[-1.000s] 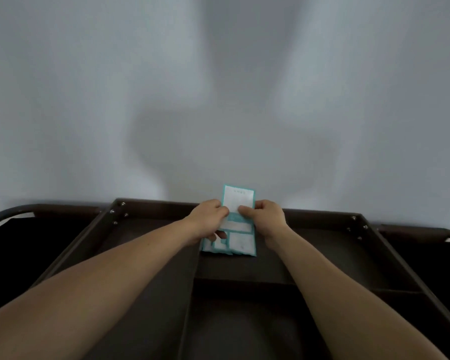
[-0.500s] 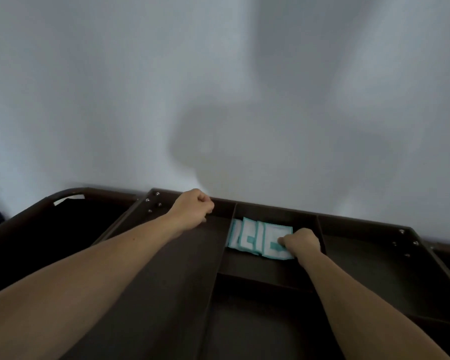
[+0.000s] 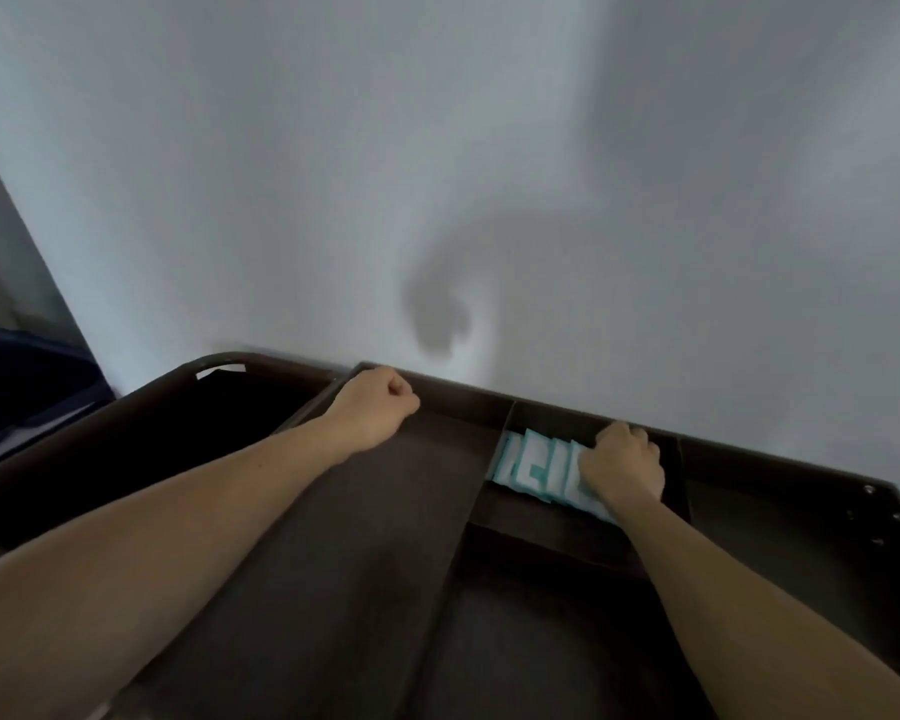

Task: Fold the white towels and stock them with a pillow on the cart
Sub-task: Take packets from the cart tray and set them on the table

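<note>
The dark brown cart's top tray (image 3: 359,537) is split into compartments. In a small far compartment lie several teal-and-white packets (image 3: 533,467), fanned out in a row. My right hand (image 3: 622,467) lies on the right end of that row with its fingers curled over the packets. My left hand (image 3: 375,410) is a closed fist holding nothing, hovering at the tray's far left corner. No towel or pillow is in view.
A white wall (image 3: 489,148) rises right behind the cart. Left of the tray is a deep dark bin (image 3: 152,433) with a curved handle (image 3: 219,363). A further compartment (image 3: 775,537) lies right of the packets. Something dark blue (image 3: 22,376) stands at far left.
Both hands held one packet up a second ago. The packet went down into the compartment with the right hand, the left hand let go and drew left into a fist, and the view swung left.
</note>
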Motion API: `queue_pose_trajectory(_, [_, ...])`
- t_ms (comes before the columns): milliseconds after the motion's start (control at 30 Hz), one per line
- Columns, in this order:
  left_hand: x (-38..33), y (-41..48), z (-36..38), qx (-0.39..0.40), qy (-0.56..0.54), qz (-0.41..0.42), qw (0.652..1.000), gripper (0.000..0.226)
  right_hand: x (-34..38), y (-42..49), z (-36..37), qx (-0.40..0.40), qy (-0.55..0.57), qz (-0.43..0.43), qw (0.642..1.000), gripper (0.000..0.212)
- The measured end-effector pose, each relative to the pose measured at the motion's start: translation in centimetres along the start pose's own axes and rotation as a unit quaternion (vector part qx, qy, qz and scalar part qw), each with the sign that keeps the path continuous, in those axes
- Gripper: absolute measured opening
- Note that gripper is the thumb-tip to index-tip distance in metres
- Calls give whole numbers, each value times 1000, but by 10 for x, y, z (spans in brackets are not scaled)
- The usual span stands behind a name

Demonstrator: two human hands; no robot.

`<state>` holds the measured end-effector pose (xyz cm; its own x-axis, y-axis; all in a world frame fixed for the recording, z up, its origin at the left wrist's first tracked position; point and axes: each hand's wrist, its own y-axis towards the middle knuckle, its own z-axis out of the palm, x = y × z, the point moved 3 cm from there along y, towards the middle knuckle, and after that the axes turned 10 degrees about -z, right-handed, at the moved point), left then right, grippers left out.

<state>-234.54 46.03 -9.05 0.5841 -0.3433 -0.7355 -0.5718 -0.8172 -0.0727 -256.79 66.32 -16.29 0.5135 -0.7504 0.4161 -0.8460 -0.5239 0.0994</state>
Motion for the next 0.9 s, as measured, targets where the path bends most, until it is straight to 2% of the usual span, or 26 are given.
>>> queue_pose_trajectory(67, [9, -4, -15, -10, 37, -1, 999, 8, 31, -6, -2, 1, -5, -59, 998, 40])
queue_pose_trajectory(200, [38, -17, -56, -33, 103, -14, 994, 17, 108, -26, 5, 55, 4, -147, 988, 43])
queue_pose_trajectory(333, [87, -38, -111, -45, 181, -25, 982, 40, 194, -57, 17, 98, 2, -220, 971, 55])
queue_pose_trajectory(467, [171, -68, -190, -77, 204, -47, 975, 56, 293, -109, 43, 116, 16, -288, 950, 55])
queue_pose_trajectory(667, [318, -119, -329, -121, 193, -122, 966, 49, 441, -205, 104, 149, 28, -366, 918, 62])
queue_pose_trajectory(767, [382, -138, -386, -127, 184, -178, 958, 62, 509, -246, 130, 155, 32, -397, 904, 57])
queue_pose_trajectory(900, [444, -140, -431, -143, 200, -222, 943, 64, 586, -271, 157, 170, 35, -434, 884, 52])
